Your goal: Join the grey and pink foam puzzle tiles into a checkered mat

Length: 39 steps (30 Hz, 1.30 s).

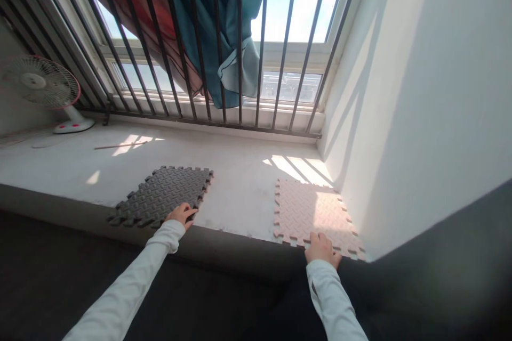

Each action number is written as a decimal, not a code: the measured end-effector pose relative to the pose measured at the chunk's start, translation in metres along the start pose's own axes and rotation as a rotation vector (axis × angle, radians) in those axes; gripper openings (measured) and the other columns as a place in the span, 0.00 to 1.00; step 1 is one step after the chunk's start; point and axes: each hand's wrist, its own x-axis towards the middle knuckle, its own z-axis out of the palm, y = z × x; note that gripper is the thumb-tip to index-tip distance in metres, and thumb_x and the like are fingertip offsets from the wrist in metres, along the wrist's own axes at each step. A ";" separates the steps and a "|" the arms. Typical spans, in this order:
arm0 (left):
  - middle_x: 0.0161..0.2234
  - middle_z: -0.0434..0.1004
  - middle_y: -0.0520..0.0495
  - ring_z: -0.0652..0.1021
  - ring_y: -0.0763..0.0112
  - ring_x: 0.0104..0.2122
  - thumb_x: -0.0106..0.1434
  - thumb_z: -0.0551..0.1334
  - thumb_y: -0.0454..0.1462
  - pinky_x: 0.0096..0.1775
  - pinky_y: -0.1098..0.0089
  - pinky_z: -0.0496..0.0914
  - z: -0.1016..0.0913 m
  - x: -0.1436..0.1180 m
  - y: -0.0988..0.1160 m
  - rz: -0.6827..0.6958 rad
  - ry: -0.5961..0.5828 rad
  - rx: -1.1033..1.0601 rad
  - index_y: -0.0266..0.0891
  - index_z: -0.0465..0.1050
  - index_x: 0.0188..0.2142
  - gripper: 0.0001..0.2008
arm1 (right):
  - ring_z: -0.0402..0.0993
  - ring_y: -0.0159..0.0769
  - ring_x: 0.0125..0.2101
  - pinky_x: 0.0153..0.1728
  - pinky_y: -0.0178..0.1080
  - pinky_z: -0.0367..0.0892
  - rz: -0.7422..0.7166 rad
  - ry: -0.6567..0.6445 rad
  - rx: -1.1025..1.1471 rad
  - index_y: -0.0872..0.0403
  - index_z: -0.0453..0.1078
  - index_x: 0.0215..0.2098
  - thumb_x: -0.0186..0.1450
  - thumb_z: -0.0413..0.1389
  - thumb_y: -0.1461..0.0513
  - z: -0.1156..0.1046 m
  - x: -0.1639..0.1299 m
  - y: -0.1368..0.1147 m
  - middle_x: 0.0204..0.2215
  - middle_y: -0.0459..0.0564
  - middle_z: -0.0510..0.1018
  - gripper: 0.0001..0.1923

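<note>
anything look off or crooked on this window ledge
The dark grey foam mat under the left hand lies skewed, its near edge hanging over the ledge lip. The pink foam mat, under the right hand, sits squarer against the wall.

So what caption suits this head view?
Left hand on grey mat, right hand on pink mat, below barred window.
</note>
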 end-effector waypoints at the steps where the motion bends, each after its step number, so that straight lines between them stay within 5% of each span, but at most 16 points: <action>1: 0.42 0.67 0.46 0.71 0.64 0.39 0.48 0.59 0.36 0.40 0.67 0.66 -0.002 0.006 0.001 -0.031 -0.052 -0.010 0.45 0.71 0.42 0.19 | 0.58 0.36 0.46 0.40 0.45 0.55 0.004 0.001 0.006 0.46 0.62 0.45 0.56 0.42 0.68 0.001 0.000 0.001 0.47 0.49 0.63 0.20; 6: 0.39 0.69 0.47 0.73 0.67 0.36 0.41 0.64 0.35 0.40 0.72 0.65 -0.011 0.030 -0.002 -0.070 -0.201 -0.071 0.41 0.74 0.32 0.15 | 0.57 0.36 0.47 0.40 0.44 0.56 0.009 0.011 0.022 0.46 0.61 0.46 0.56 0.41 0.68 0.006 0.002 0.002 0.49 0.48 0.62 0.21; 15: 0.41 0.68 0.46 0.69 0.63 0.43 0.46 0.60 0.40 0.47 0.64 0.64 -0.039 0.028 0.001 0.076 0.319 -0.342 0.40 0.71 0.30 0.11 | 0.58 0.37 0.46 0.41 0.46 0.55 0.029 0.020 0.038 0.47 0.62 0.45 0.55 0.43 0.68 0.004 0.002 -0.001 0.47 0.49 0.63 0.20; 18: 0.45 0.66 0.46 0.67 0.64 0.46 0.49 0.58 0.41 0.49 0.63 0.62 -0.047 0.027 0.032 0.137 0.428 -0.465 0.40 0.70 0.32 0.11 | 0.58 0.37 0.47 0.41 0.46 0.55 0.029 0.013 0.035 0.47 0.62 0.45 0.55 0.43 0.68 0.004 0.001 -0.002 0.48 0.50 0.63 0.21; 22: 0.48 0.66 0.44 0.67 0.63 0.48 0.50 0.58 0.41 0.50 0.63 0.62 -0.046 0.024 0.101 0.233 0.457 -0.587 0.40 0.69 0.34 0.12 | 0.56 0.36 0.48 0.43 0.46 0.54 0.027 0.001 0.033 0.47 0.60 0.48 0.56 0.42 0.67 0.006 0.000 0.000 0.51 0.49 0.61 0.22; 30: 0.49 0.66 0.45 0.65 0.59 0.49 0.44 0.63 0.37 0.52 0.51 0.52 -0.002 0.012 0.252 0.250 0.070 -0.628 0.43 0.70 0.34 0.14 | 0.53 0.35 0.51 0.45 0.44 0.53 0.015 -0.024 0.016 0.46 0.57 0.51 0.52 0.48 0.66 0.009 -0.001 0.004 0.54 0.47 0.58 0.27; 34: 0.48 0.67 0.44 0.65 0.58 0.50 0.44 0.64 0.35 0.53 0.50 0.49 0.017 0.008 0.284 0.133 0.036 -0.592 0.42 0.70 0.32 0.12 | 0.54 0.33 0.51 0.45 0.44 0.53 0.018 -0.025 0.017 0.44 0.56 0.51 0.52 0.49 0.66 0.010 0.000 0.005 0.54 0.46 0.58 0.28; 39: 0.50 0.65 0.43 0.63 0.58 0.51 0.45 0.63 0.33 0.54 0.51 0.46 0.024 0.010 0.292 0.110 0.011 -0.561 0.41 0.70 0.33 0.12 | 0.53 0.33 0.51 0.45 0.44 0.53 0.035 -0.025 0.043 0.44 0.57 0.50 0.52 0.49 0.66 0.008 0.000 0.005 0.54 0.46 0.58 0.27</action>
